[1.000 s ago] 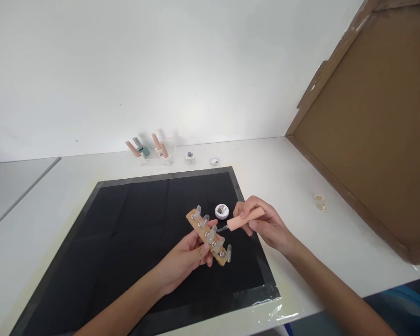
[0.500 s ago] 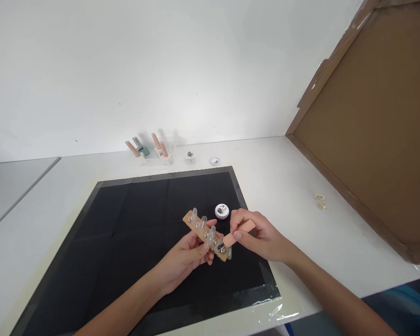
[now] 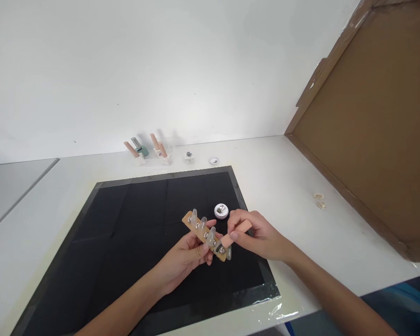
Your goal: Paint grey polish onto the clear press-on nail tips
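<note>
My left hand (image 3: pixel 192 254) is closed around a wooden nail-tip display stand (image 3: pixel 186 217), held at a slant above the black mat. Several translucent false nails (image 3: pixel 212 234) stick up from it beside round silver studs. In my right hand (image 3: pixel 255 233) a nail polish brush (image 3: pixel 243 227) with a peach-coloured cap handle is pinched between thumb and fingers. Its tip points down-left at a nail near the stand's lower right end; the bristles are mostly hidden, and I cannot tell whether they touch. Just behind the hands lies a small round white container (image 3: pixel 221 211) with dark bits in it.
The black mat (image 3: pixel 136 233) is taped to a white table (image 3: pixel 283 182). Nail polish bottles (image 3: pixel 164 158) with peach and green caps, a small jar (image 3: pixel 189 157) and a white lid (image 3: pixel 213 161) line the back. A cardboard box (image 3: pixel 371 130) stands on the right, near two small cream discs (image 3: pixel 318 196).
My right hand has shifted slightly to the left, bringing the brush handle closer to the stand. My left hand and the stand stay nearly in place. The whole view drifts slightly.
</note>
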`<state>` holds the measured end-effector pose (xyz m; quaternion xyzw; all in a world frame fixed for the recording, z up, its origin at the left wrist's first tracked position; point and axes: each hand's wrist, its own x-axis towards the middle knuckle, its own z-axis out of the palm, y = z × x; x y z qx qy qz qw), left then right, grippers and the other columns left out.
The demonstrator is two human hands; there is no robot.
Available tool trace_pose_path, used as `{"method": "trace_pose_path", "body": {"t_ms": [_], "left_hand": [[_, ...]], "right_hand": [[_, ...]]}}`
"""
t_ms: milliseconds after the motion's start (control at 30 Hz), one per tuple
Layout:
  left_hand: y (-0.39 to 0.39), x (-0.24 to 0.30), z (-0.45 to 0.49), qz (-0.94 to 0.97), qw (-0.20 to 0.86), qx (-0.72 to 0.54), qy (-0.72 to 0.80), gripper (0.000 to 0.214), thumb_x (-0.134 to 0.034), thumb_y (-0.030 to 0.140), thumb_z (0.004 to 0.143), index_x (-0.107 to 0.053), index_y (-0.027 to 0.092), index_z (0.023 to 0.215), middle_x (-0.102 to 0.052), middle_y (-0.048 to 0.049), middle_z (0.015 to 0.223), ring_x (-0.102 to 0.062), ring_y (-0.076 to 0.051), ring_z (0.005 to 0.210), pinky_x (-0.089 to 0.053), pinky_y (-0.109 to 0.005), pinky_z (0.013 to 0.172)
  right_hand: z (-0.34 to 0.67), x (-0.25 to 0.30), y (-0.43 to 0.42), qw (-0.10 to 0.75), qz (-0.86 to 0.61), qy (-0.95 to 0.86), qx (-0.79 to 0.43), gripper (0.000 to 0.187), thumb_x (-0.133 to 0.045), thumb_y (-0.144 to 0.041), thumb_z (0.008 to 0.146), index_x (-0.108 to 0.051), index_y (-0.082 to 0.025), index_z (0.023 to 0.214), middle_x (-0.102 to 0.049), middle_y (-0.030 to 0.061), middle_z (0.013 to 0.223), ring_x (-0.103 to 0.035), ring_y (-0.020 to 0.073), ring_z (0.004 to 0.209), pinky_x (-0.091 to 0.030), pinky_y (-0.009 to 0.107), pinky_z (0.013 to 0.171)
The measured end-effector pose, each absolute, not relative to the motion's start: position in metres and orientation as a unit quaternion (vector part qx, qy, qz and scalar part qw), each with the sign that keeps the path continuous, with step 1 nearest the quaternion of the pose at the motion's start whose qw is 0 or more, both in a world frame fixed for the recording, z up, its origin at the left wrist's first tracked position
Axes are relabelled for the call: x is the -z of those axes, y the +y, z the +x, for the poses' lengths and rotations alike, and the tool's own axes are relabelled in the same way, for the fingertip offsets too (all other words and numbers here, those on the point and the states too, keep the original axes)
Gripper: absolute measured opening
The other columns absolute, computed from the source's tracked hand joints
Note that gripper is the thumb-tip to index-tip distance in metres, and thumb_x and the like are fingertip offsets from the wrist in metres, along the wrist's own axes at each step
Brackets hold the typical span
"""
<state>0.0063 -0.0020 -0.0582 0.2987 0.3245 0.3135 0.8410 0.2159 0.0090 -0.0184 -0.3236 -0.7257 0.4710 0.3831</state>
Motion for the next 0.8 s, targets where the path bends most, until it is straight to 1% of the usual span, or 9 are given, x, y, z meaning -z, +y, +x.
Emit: {"method": "trace_pose_path", "body": {"t_ms": [133, 200, 267, 367, 433, 533, 667, 733, 800], "left_hand": [[-0.0028, 0.0595, 0.0059, 0.300, 0.840, -0.312, 0.329, 0.047, -0.070, 0.021, 0.076, -0.059, 0.028, 0.120, -0.062, -0.0037, 0.093, -0.050, -0.010, 0.066, -0.036, -0.030, 0.068], [-0.0033, 0.0600, 0.0056, 0.300, 0.838, -0.312, 0.331, 0.045, -0.071, 0.021, 0.075, -0.060, 0.028, 0.118, -0.062, -0.0041, 0.097, -0.050, -0.010, 0.066, -0.036, -0.030, 0.068], [-0.0037, 0.0605, 0.0053, 0.297, 0.838, -0.314, 0.333, 0.043, -0.071, 0.020, 0.074, -0.062, 0.028, 0.115, -0.062, -0.0036, 0.095, -0.050, -0.010, 0.066, -0.036, -0.030, 0.068], [-0.0037, 0.0615, 0.0048, 0.291, 0.840, -0.313, 0.334, 0.043, -0.072, 0.018, 0.073, -0.063, 0.028, 0.114, -0.062, -0.0020, 0.088, -0.051, -0.011, 0.066, -0.036, -0.030, 0.068], [-0.0034, 0.0621, 0.0046, 0.290, 0.841, -0.313, 0.333, 0.043, -0.072, 0.016, 0.073, -0.064, 0.028, 0.113, -0.063, -0.0018, 0.087, -0.050, -0.010, 0.065, -0.036, -0.030, 0.068], [-0.0028, 0.0620, 0.0047, 0.290, 0.841, -0.312, 0.334, 0.044, -0.072, 0.016, 0.073, -0.063, 0.028, 0.114, -0.063, -0.0032, 0.093, -0.049, -0.010, 0.064, -0.036, -0.030, 0.068], [-0.0019, 0.0615, 0.0055, 0.293, 0.839, -0.309, 0.339, 0.044, -0.073, 0.016, 0.072, -0.064, 0.028, 0.113, -0.064, -0.0038, 0.095, -0.048, -0.010, 0.063, -0.036, -0.030, 0.067], [-0.0018, 0.0617, 0.0057, 0.295, 0.839, -0.310, 0.335, 0.044, -0.074, 0.018, 0.071, -0.065, 0.028, 0.112, -0.064, -0.0032, 0.092, -0.049, -0.010, 0.064, -0.036, -0.030, 0.067], [-0.0018, 0.0620, 0.0058, 0.295, 0.840, -0.312, 0.333, 0.044, -0.075, 0.019, 0.070, -0.065, 0.028, 0.112, -0.063, -0.0021, 0.087, -0.049, -0.010, 0.065, -0.036, -0.029, 0.067]], "right_hand": [[0.2190, 0.0178, 0.0117, 0.395, -0.379, -0.711, -0.442, 0.016, -0.051, -0.024, 0.088, -0.053, -0.019, 0.073, -0.056, -0.0001, 0.067, -0.045, 0.0115, 0.057, -0.036, 0.023, 0.050], [0.2203, 0.0178, 0.0119, 0.411, -0.369, -0.705, -0.444, 0.016, -0.051, -0.024, 0.088, -0.053, -0.019, 0.072, -0.055, -0.0007, 0.065, -0.043, 0.0109, 0.055, -0.036, 0.023, 0.049], [0.2199, 0.0177, 0.0112, 0.412, -0.333, -0.714, -0.458, 0.016, -0.052, -0.025, 0.087, -0.053, -0.019, 0.073, -0.055, -0.0010, 0.065, -0.043, 0.0102, 0.053, -0.036, 0.023, 0.049], [0.2176, 0.0177, 0.0097, 0.381, -0.307, -0.733, -0.473, 0.013, -0.053, -0.024, 0.087, -0.055, -0.019, 0.075, -0.059, -0.0007, 0.065, -0.046, 0.0098, 0.052, -0.037, 0.023, 0.049], [0.2169, 0.0180, 0.0098, 0.369, -0.335, -0.731, -0.466, 0.015, -0.053, -0.024, 0.087, -0.056, -0.019, 0.073, -0.062, 0.0001, 0.066, -0.049, 0.0108, 0.054, -0.038, 0.023, 0.049], [0.2188, 0.0182, 0.0114, 0.376, -0.389, -0.708, -0.454, 0.016, -0.051, -0.024, 0.088, -0.054, -0.019, 0.073, -0.066, 0.0011, 0.065, -0.050, 0.0122, 0.056, -0.038, 0.024, 0.049], [0.2209, 0.0175, 0.0119, 0.397, -0.358, -0.710, -0.457, 0.015, -0.052, -0.025, 0.087, -0.053, -0.020, 0.073, -0.064, 0.0007, 0.065, -0.046, 0.0116, 0.054, -0.036, 0.025, 0.049], [0.2199, 0.0170, 0.0111, 0.384, -0.327, -0.724, -0.471, 0.015, -0.053, -0.026, 0.086, -0.055, -0.019, 0.073, -0.062, 0.0002, 0.066, -0.046, 0.0108, 0.053, -0.035, 0.024, 0.049], [0.2185, 0.0168, 0.0108, 0.366, -0.329, -0.727, -0.479, 0.015, -0.053, -0.025, 0.087, -0.056, -0.019, 0.073, -0.064, 0.0001, 0.067, -0.047, 0.0105, 0.053, -0.036, 0.024, 0.049]]}}
